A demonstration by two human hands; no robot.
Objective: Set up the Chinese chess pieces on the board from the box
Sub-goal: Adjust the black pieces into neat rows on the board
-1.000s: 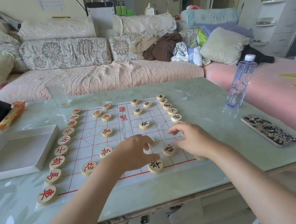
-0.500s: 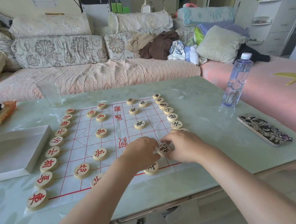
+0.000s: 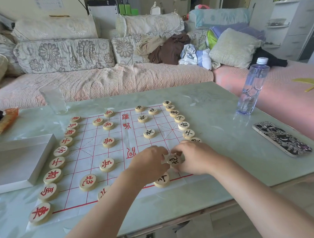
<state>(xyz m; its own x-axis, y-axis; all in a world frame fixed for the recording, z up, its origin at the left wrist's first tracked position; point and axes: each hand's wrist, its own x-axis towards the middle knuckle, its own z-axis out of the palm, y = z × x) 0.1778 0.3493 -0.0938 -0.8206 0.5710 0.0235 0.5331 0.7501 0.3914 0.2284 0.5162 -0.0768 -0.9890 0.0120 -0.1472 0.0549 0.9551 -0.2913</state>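
Pinching piece (image 3: pixel 174 159) between left hand (image 3: pixel 148 164) and right hand (image 3: pixel 194 157), palms down, fingers curled, both grips closed on its rim from either side. Round pale wooden disc, black character up, over near-right part of thin paper board (image 3: pixel 91 151). Flat pale box (image 3: pixel 16 162) left of board on glossy worktop (image 3: pixel 217 114).

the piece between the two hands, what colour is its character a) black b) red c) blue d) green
a: the piece held between the fingertips of the left hand and the right hand bears a black character.
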